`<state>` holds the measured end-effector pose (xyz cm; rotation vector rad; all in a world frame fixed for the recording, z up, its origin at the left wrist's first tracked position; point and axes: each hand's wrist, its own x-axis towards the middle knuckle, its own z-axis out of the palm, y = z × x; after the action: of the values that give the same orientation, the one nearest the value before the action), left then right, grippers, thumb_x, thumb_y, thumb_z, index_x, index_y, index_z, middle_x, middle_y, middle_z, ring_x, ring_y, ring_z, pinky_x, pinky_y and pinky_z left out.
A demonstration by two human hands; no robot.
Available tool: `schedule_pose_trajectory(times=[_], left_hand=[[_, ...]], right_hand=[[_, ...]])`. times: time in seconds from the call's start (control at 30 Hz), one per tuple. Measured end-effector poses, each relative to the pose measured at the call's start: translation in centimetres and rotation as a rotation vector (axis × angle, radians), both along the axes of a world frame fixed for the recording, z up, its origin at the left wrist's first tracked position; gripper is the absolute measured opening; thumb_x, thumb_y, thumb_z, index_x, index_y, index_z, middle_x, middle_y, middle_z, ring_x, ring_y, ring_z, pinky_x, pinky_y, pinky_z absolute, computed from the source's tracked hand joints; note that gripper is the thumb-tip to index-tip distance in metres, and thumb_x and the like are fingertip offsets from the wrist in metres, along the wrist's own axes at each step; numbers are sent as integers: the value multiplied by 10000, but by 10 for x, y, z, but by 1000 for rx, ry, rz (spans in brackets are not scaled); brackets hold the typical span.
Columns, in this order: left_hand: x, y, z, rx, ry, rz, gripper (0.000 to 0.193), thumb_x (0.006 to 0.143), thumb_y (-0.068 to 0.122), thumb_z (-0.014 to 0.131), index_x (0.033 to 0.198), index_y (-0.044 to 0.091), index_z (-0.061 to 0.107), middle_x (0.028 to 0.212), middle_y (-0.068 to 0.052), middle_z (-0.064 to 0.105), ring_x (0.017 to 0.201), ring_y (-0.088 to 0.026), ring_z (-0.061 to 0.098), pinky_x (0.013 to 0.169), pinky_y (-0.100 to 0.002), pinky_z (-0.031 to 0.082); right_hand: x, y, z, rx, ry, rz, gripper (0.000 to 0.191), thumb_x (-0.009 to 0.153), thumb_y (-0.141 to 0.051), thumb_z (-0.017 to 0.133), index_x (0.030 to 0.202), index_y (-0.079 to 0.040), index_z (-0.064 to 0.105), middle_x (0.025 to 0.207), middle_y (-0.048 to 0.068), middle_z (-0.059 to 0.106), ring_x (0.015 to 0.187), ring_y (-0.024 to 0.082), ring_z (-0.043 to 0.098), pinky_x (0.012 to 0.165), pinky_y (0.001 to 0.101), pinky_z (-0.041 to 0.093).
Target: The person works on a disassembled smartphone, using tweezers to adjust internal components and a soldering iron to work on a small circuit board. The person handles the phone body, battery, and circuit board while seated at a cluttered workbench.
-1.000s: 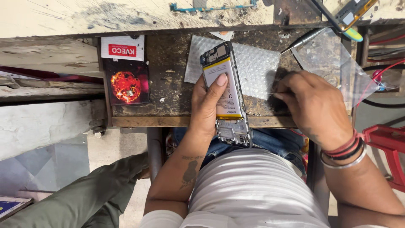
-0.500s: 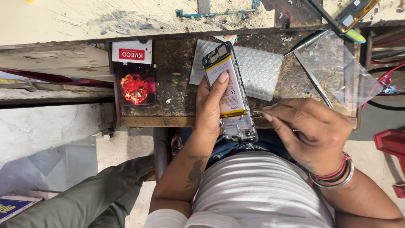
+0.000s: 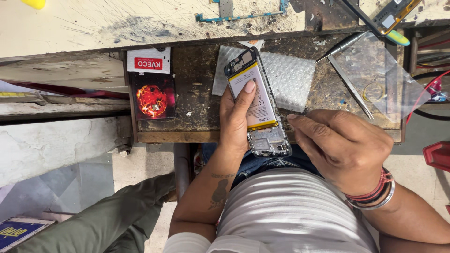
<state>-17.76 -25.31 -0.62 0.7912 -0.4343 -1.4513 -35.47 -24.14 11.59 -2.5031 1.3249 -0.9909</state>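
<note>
Left hand [image 3: 236, 119] gripped an opened back-less smartphone with white battery [image 3: 258, 103]. Right hand [image 3: 342, 145] pinched something tiny, perhaps a screw, above the worn wooden counter [image 3: 197, 89].

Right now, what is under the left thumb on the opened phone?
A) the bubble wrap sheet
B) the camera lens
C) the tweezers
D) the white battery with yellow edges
D: the left hand grips the opened phone and its thumb lies flat on the white battery, while the bubble wrap and tweezers lie on the bench beyond.
</note>
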Motion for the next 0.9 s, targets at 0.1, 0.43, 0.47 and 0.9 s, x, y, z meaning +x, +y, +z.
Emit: schedule_pose_trajectory(times=[0.1,0.43,0.47,0.9], left_hand=[[-1,1,-1,12,-11,7,276,1028,253,714,1198,48,640,1008,-17,701,862,-81,668,791,-243,565],[-3,3,2,21,-36,48,296,1012,234,721,1226,51,631,1061,-27,696,916,-89,681,834,-247,579],[-4,3,2,20,-41,48,299,1009,237,724,1225,53,631,1057,-30,697,909,-91,683,825,-251,584],[-4,4,-3,-1,-57,53,308,1007,228,733,1237,58,620,1042,-32,695,874,-89,688,773,-264,608]], right_hand=[[1,1,3,1,4,2,294,711,-54,884,989,-78,795,880,81,725,702,225,679,601,345,527],[3,2,10,19,55,-17,269,726,-58,878,982,-83,798,866,59,726,688,205,681,576,331,516],[3,3,10,27,51,-20,270,729,-56,875,985,-84,798,868,59,726,691,204,682,581,332,519],[-6,5,-5,248,-80,-57,258,839,-22,834,1086,-84,797,928,73,729,763,181,704,641,304,543]])
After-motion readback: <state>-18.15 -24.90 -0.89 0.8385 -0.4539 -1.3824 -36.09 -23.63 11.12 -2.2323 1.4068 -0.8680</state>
